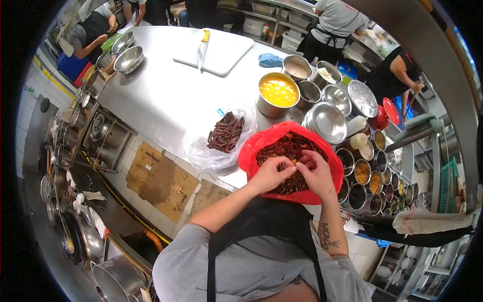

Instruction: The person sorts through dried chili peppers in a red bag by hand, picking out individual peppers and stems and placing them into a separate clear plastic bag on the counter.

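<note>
Both hands meet above a red plastic bag (245, 154) that is open and full of thin, dark red dried chilies (282, 146). My left hand (272, 174) is closed in a pinch, its fingertips on a small piece that looks like a dried chili. Opposite it, my right hand (319, 174) pinches at the same small piece, thumb and forefinger almost touching the left fingertips. The piece is mostly hidden by the fingers. Left of the red bag, a clear plastic bag (193, 147) lies open around thicker, darker dried pods (227, 133), perhaps chilies too.
A pot of yellow liquid (277, 91), metal bowls (328, 122) and several tins crowd the right side. A yellow-handled knife (203, 50) rests on a white cutting board (226, 53) on the steel table (156, 85). Co-workers (334, 27) stand around; flattened cardboard (160, 176) covers the floor at left.
</note>
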Action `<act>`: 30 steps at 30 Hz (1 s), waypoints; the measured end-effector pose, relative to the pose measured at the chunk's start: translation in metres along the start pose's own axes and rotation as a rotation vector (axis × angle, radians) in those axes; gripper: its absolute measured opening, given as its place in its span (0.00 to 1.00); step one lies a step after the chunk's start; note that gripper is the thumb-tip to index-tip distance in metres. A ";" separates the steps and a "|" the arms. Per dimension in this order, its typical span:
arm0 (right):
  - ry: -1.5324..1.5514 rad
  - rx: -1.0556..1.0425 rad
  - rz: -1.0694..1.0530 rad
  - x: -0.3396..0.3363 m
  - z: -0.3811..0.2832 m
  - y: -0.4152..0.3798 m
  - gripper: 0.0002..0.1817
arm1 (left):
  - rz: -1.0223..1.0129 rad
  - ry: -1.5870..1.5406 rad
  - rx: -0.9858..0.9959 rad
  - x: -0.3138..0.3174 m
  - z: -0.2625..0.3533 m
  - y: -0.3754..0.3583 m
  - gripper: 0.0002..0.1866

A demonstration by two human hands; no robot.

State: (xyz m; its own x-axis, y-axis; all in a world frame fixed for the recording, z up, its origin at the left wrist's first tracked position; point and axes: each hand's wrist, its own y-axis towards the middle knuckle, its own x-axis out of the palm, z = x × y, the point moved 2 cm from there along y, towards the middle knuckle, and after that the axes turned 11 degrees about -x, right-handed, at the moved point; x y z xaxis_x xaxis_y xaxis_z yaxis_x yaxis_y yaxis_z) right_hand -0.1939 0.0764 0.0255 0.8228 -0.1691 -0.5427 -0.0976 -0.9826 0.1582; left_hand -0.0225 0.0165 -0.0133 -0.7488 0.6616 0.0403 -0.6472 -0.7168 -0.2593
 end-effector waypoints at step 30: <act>-0.014 -0.019 -0.072 -0.008 -0.016 -0.004 0.09 | 0.050 0.069 0.170 0.002 0.006 -0.004 0.12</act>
State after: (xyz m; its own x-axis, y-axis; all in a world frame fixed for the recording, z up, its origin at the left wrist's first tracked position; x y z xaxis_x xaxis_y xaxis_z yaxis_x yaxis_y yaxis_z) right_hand -0.1917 0.0828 0.0425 0.8194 -0.0990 -0.5646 -0.0272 -0.9906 0.1342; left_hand -0.0223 0.0192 -0.0065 -0.7729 0.6334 -0.0367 -0.6285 -0.7723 -0.0928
